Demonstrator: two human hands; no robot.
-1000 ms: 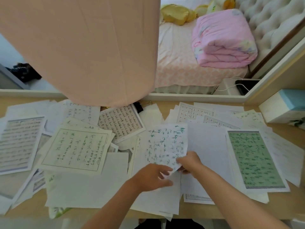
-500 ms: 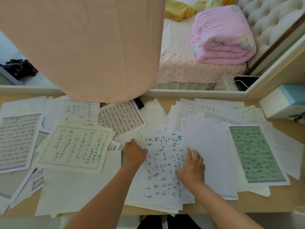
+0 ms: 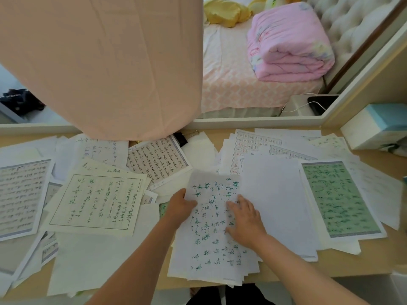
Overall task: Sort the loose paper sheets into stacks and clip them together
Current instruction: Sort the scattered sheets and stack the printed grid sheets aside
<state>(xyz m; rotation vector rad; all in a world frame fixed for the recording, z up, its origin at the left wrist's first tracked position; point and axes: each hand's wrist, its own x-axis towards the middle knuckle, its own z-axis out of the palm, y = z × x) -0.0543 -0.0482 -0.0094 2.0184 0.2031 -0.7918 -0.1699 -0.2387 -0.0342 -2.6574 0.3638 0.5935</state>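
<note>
Step in hand: squaring a small stack at the near middle of the desk; top sheet is a thin white paper sheet with green brush-style handwriting (image 3: 211, 223), lying flat on several white sheets whose edges fan out unevenly at its near end.
Left hand (image 3: 178, 207): at the stack's left edge, fingers curled against the paper margin with the thumb over the top; whether it pinches the edge or only butts against it, cannot tell.
Right hand (image 3: 246, 219): flat on the right part of the top sheet, fingers spread and released, pressing down, grasping nothing.
Doing it well (judgement): hold the pile down with the flat hand, nudge the left edge inward, then tap the ragged near edges flush before any clip goes on; thin paper creases readily, so push along the edge, not into the face.
Clip: black binder clip with wire handles (image 3: 182, 138) lies far back, beside the hanging peach cloth (image 3: 105, 62), well apart from both hands.
Progress (judgement): early; most sheets are loose.
Surface: pale wooden desk top (image 3: 392, 164), nearly covered; cream sheet with a ruled border (image 3: 94, 201) to the left, green-tinted printed sheet (image 3: 339, 199) to the right, blank white sheet (image 3: 275, 201) between it and the stack.
Room: mirror behind the desk reflects a bed with a folded pink quilt (image 3: 288, 40); white-and-teal box (image 3: 378, 126) at far right.
</note>
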